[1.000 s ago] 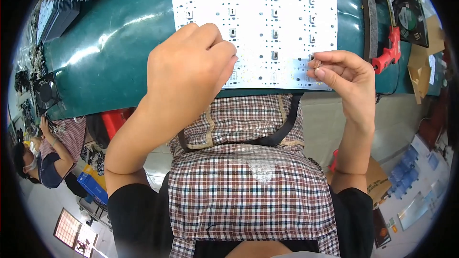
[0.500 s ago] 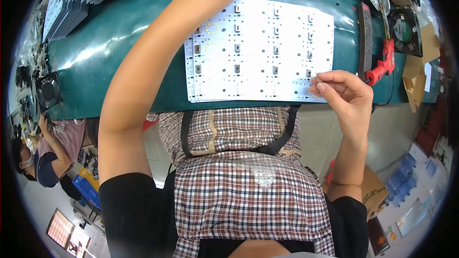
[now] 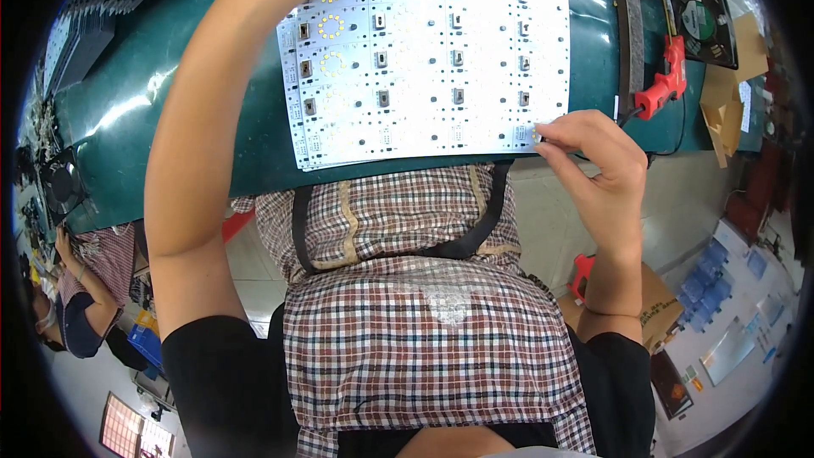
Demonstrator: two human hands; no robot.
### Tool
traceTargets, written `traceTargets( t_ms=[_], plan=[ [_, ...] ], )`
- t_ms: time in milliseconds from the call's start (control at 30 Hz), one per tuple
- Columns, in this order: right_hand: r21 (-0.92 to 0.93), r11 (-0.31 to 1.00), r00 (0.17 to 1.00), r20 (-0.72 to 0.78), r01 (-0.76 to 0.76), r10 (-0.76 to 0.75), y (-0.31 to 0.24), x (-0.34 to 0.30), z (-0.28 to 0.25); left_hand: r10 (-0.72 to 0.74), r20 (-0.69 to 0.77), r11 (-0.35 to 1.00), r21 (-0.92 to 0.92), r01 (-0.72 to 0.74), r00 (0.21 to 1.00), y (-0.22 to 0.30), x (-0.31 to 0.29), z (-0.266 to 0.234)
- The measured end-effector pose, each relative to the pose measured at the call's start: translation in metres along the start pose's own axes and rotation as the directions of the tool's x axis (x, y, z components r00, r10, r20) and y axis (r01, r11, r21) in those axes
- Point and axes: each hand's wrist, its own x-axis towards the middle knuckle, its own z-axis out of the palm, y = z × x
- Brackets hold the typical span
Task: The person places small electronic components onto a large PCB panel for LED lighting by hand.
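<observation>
A stack of white circuit boards (image 3: 415, 123) lies on the bench, with rows of small metal-cased slide switches (image 3: 459, 97) and rings of yellow pads at its left. At its lower right corner is my right hand (image 3: 600, 153), thumb and forefinger pinched together. A tiny dark piece shows between those fingertips, too small to make out. My left forearm (image 3: 203, 93) reaches up past the left side of the boards, and the hand itself is beyond the upper edge of the picture.
Right of the boards are a dark bar (image 3: 628, 42), a red-handled soldering tool (image 3: 668, 85) and a black fan (image 3: 705, 21). More boards (image 3: 80, 55) stand stacked at the far left. A checked cloth (image 3: 398, 212) hangs along the bench's front edge. Another person (image 3: 89, 305) sits at left.
The view has shifted, so the boards appear higher and further left. My left hand has gone out at the top. My right fingertips have come together beside the boards' lower right corner.
</observation>
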Motion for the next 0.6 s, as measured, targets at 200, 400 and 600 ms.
traceTargets(
  t_ms=[200,400,600],
  plan=[
    [-0.044,0.997,0.998,-0.014,0.061,-0.061,-0.004,0.001,0.010,0.116,0.200,0.990,-0.100,-0.098,0.973,-0.027,-0.036,-0.048],
    [-0.052,0.998,0.999,0.000,0.041,-0.041,0.006,0.001,0.013,-0.095,0.189,0.940,-0.306,0.150,0.977,-0.026,-0.087,-0.051],
    [-0.006,1.000,1.000,-0.010,0.008,-0.008,0.013,0.000,0.015,-0.169,0.296,0.842,-0.453,0.294,0.940,-0.023,-0.122,-0.063]
  ],
)
